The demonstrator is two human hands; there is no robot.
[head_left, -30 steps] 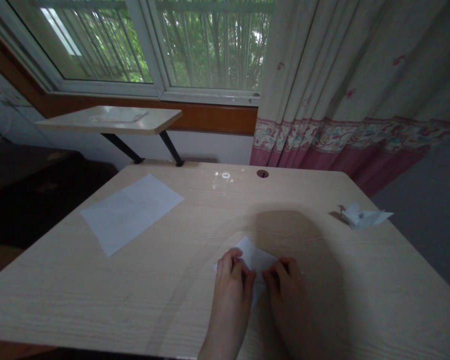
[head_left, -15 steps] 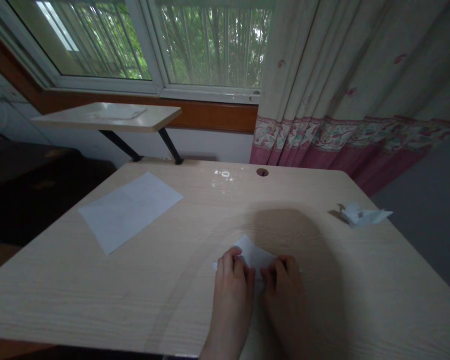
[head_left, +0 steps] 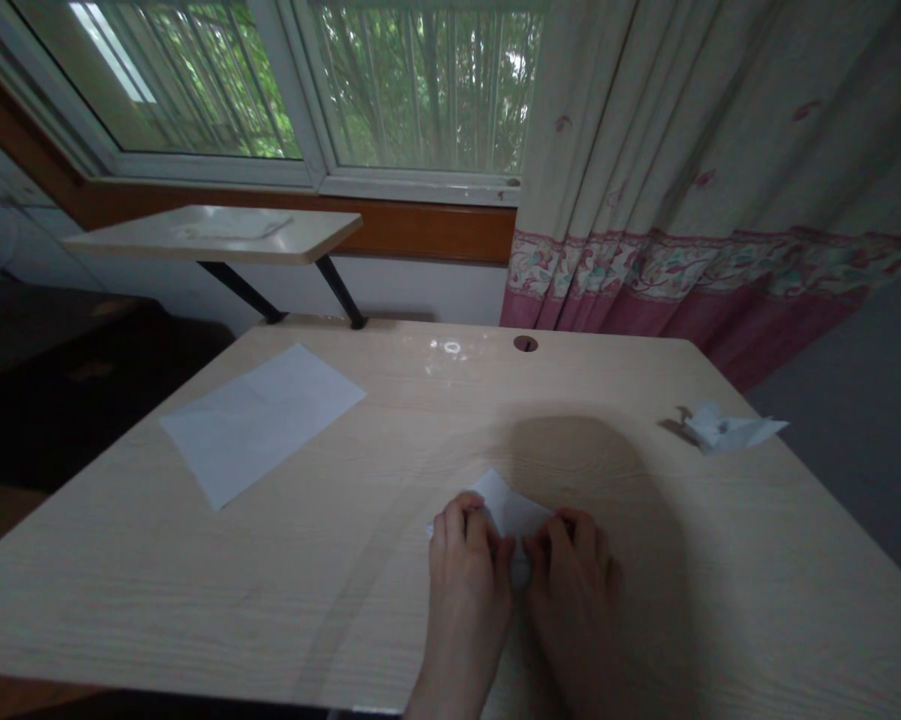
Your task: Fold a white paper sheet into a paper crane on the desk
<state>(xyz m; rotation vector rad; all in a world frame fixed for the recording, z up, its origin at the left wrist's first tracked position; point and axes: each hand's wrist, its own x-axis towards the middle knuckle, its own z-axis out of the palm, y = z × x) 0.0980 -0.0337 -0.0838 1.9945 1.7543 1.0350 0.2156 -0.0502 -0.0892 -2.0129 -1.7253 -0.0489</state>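
Observation:
A small folded piece of white paper (head_left: 506, 505) lies on the desk near its front, with one pointed corner facing away from me. My left hand (head_left: 466, 555) grips its left side, fingers curled and thumb pressed on the paper. On the opposite side my right hand (head_left: 568, 565) holds the paper with bent fingers, its thumb close to my left thumb. Both hands cover much of the paper, so its lower folds are hidden.
A flat white sheet (head_left: 262, 425) lies on the left of the desk (head_left: 270, 590). Near the right edge sits a folded paper figure (head_left: 731, 430). A raised shelf (head_left: 300, 245) on black legs stands at the back left, beside a cable hole (head_left: 526, 344) further right.
Both hands stay on the folded paper in nearly the same place. The fingers of my right hand have shifted slightly, with the outer finger now further out to the right.

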